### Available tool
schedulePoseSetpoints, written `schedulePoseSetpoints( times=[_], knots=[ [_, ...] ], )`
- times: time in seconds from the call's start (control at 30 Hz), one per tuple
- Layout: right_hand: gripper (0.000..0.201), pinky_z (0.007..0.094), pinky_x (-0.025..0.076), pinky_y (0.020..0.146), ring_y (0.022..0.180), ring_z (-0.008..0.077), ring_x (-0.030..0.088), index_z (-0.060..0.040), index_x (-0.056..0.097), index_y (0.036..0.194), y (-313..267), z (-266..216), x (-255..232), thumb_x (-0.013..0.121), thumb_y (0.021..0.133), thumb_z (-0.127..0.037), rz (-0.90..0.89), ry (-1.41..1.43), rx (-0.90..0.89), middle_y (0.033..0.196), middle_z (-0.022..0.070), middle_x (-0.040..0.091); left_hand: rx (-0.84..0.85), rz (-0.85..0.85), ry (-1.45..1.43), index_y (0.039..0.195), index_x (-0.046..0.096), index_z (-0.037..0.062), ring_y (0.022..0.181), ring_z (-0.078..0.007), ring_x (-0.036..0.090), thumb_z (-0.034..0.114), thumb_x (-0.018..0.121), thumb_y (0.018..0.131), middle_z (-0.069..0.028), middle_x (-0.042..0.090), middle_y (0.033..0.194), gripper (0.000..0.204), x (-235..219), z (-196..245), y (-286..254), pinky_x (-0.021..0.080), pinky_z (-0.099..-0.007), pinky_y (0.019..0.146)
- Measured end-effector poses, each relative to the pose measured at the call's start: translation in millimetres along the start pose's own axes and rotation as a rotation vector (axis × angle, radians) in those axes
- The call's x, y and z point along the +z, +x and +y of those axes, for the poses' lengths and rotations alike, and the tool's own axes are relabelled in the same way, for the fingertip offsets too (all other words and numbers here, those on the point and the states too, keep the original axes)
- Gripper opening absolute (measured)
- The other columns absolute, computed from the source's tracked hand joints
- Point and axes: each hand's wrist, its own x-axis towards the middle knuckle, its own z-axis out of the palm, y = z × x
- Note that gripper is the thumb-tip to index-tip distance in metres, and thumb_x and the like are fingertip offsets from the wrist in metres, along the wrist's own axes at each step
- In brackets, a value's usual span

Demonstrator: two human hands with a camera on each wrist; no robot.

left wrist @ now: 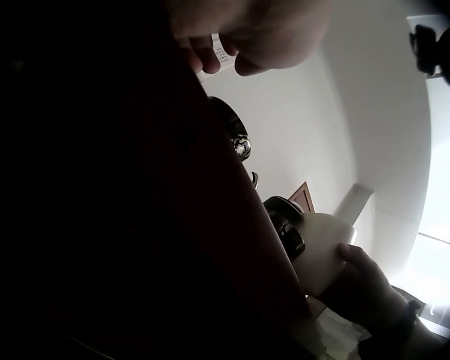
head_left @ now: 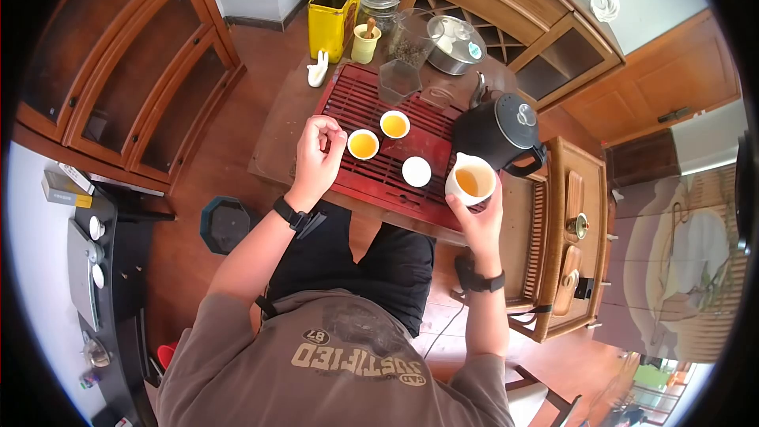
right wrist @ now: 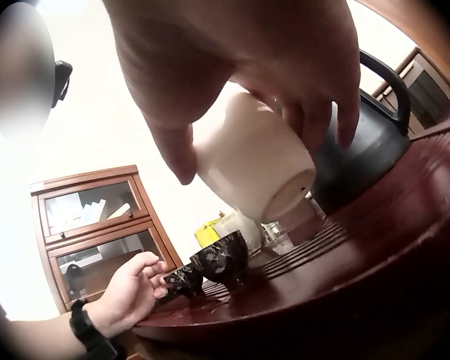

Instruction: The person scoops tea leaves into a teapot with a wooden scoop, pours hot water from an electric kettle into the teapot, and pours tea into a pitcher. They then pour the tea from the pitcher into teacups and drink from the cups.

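My right hand grips a white pitcher with amber tea in it, close to the tray's right front. The right wrist view shows the pitcher over the tray, with thumb and fingers around its body. My left hand is by the tray's left edge, its fingers loosely curled around nothing. Beside it stands a teacup of yellow tea, with another filled teacup just behind. Between these and the pitcher sits a round white cup; no tea shows in it. Dark patterned outsides show on a cup in the right wrist view.
A slatted red tea tray lies on the table. The black kettle stands behind the pitcher. Along the back are a yellow tin, glass jar, steel pot and white figurine. A wooden cart is at right.
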Motion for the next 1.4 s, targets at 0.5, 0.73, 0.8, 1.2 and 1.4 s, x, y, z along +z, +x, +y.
schedulePoseSetpoints(
  times=[0.5, 0.73, 0.8, 1.2, 1.4],
  knots=[
    [0.078, 0.0392, 0.049, 0.107, 0.123, 0.0271, 0.065, -0.0004, 0.054, 0.141, 8.4, -33.5, -12.4, 0.089, 0.074, -0.022, -0.274, -0.063, 0.016, 0.131, 0.0146, 0.066, -0.048, 0.002, 0.05, 0.107, 0.054, 0.0047, 0.078, -0.0089, 0.055, 0.0, 0.064, 0.099, -0.0027, 0.06, 0.094, 0.014, -2.6, 6.0, 1.5, 0.047, -0.0245, 0.071],
    [0.078, 0.0414, 0.051, 0.104, 0.12, 0.0309, 0.066, -0.0019, 0.057, 0.139, 14.3, -31.9, -8.0, 0.09, 0.072, -0.025, -0.364, -0.127, -0.04, 0.128, 0.016, 0.068, -0.042, 0.011, 0.01, 0.107, 0.054, 0.005, 0.079, -0.007, 0.056, -0.001, 0.063, 0.099, -0.0018, 0.06, 0.094, 0.013, -1.8, 6.2, 1.5, 0.046, -0.0231, 0.07],
    [0.079, 0.0421, 0.051, 0.104, 0.119, 0.0327, 0.067, -0.0022, 0.058, 0.138, 15.0, -31.6, -6.7, 0.09, 0.071, -0.027, -0.363, -0.162, -0.051, 0.127, 0.0165, 0.068, -0.055, 0.011, 0.02, 0.108, 0.054, 0.0051, 0.079, -0.0069, 0.056, -0.001, 0.063, 0.099, -0.0017, 0.06, 0.095, 0.014, -2.1, 6.6, 0.8, 0.046, -0.0231, 0.069],
    [0.078, 0.0426, 0.051, 0.103, 0.118, 0.0321, 0.067, -0.0036, 0.058, 0.138, 20.5, -35.7, -7.2, 0.09, 0.072, -0.03, -0.381, -0.175, -0.066, 0.125, 0.0159, 0.069, -0.062, 0.023, 0.001, 0.108, 0.055, 0.0051, 0.081, -0.0071, 0.058, -0.001, 0.064, 0.099, -0.0018, 0.061, 0.096, 0.015, -1.7, 4.4, 0.2, 0.046, -0.0235, 0.07],
    [0.079, 0.0428, 0.051, 0.103, 0.119, 0.0325, 0.067, -0.0039, 0.058, 0.139, 20.9, -38.4, -7.3, 0.09, 0.072, -0.031, -0.385, -0.188, -0.063, 0.125, 0.016, 0.069, -0.07, 0.018, -0.013, 0.108, 0.055, 0.0046, 0.083, -0.0078, 0.06, -0.001, 0.064, 0.099, -0.0026, 0.061, 0.096, 0.014, -1.3, 2.8, 0.2, 0.047, -0.0237, 0.071]
  ],
)
